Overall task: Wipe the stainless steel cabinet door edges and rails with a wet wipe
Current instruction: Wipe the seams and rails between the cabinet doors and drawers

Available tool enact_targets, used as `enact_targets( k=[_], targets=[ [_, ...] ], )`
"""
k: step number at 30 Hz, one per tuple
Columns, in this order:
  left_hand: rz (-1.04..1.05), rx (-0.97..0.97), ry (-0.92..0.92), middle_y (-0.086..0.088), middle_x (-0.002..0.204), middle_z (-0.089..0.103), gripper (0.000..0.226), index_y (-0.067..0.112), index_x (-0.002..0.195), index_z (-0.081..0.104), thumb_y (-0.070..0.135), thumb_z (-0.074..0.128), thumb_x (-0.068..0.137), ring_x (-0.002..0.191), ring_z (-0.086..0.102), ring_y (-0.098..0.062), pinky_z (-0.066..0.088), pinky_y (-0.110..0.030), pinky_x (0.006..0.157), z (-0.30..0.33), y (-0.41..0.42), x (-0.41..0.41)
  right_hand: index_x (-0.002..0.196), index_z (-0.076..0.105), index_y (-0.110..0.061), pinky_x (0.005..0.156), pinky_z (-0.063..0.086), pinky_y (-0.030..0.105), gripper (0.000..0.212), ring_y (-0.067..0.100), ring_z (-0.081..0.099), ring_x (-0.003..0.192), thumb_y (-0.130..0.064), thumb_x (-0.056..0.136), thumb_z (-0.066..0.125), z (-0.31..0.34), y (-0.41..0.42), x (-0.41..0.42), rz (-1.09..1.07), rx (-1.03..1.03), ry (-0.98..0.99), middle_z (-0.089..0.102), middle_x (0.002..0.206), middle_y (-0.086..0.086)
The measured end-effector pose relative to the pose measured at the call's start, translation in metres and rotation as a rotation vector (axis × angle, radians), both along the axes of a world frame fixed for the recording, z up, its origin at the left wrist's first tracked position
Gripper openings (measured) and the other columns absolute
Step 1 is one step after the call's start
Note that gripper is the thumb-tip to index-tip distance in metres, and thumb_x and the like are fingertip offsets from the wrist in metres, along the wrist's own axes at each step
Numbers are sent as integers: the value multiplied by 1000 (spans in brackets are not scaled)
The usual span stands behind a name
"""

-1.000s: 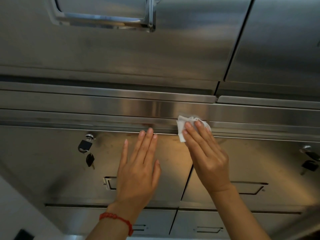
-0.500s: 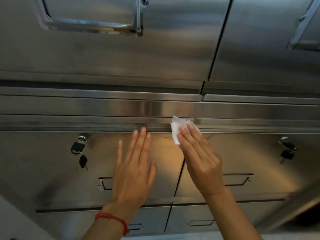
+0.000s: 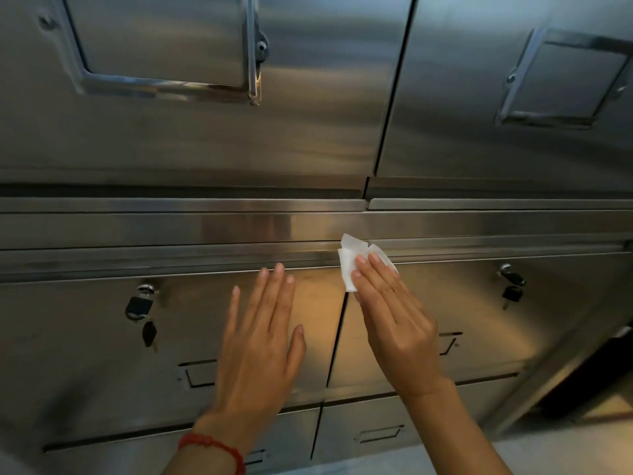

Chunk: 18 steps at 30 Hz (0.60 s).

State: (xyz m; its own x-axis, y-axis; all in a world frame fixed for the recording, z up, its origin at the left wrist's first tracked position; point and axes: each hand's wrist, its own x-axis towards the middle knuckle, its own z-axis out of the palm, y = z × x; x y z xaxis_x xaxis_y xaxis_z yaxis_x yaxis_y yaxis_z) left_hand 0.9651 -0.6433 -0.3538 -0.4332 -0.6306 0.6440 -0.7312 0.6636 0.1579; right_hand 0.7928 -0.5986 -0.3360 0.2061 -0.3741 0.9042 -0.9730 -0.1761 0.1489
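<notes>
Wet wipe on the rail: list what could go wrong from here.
1. The wet wipe is bunched under the right hand's flat fingers, not pinched; it may slip out mid-stroke.
2. Wiping rightwards, the hand might knock the key hanging in the lock.
3. The left hand pressed on the door may leave smudges.

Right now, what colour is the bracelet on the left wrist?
Red: a beaded-looking bracelet around the left wrist, seen in the head view, the only one.

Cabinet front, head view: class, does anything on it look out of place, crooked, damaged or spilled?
Nothing stands out. The lower doors sit closed and level under the rail, keys hang in both locks, and the wet wipe is pressed flat at the rail by the right hand. The left hand rests flat on the door.
</notes>
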Motion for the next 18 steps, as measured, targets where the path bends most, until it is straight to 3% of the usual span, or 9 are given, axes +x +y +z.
enact_targets(
  k=[3, 6, 10, 18],
  targets=[
    [-20, -5, 21, -14, 144, 37, 55, 3, 136, 38, 36, 15, 99, 135, 25, -24, 15, -45, 109, 2, 4, -6, 114, 62, 5, 97, 48, 44, 28, 31, 54, 118, -2, 86, 64, 1, 3, -7, 0, 0, 6, 60, 121, 22],
    [-13, -24, 24, -13, 143, 38, 52, 2, 135, 43, 29, 32, 91, 135, 30, -26, 19, -47, 108, 1, 5, -12, 113, 62, 5, 96, 48, 44, 28, 31, 55, 117, -1, 85, 64, 0, 2, -16, 10, -10, -1, 60, 120, 21],
    [41, -10, 15, -14, 144, 37, 54, 2, 135, 42, 28, 35, 88, 136, 25, -23, 18, -48, 108, -4, 10, -24, 112, 61, 4, 91, 52, 45, 28, 32, 56, 115, -3, 86, 63, -1, -1, -32, 60, -21, -16, 61, 118, 22],
    [131, -23, 6, -15, 142, 41, 56, 1, 134, 45, 35, 16, 99, 134, 31, -27, 23, -50, 106, -6, 26, -78, 112, 65, 5, 93, 51, 43, 32, 30, 56, 118, 2, 81, 72, 5, -2, -85, 155, -16, 4, 60, 120, 20]
  ],
)
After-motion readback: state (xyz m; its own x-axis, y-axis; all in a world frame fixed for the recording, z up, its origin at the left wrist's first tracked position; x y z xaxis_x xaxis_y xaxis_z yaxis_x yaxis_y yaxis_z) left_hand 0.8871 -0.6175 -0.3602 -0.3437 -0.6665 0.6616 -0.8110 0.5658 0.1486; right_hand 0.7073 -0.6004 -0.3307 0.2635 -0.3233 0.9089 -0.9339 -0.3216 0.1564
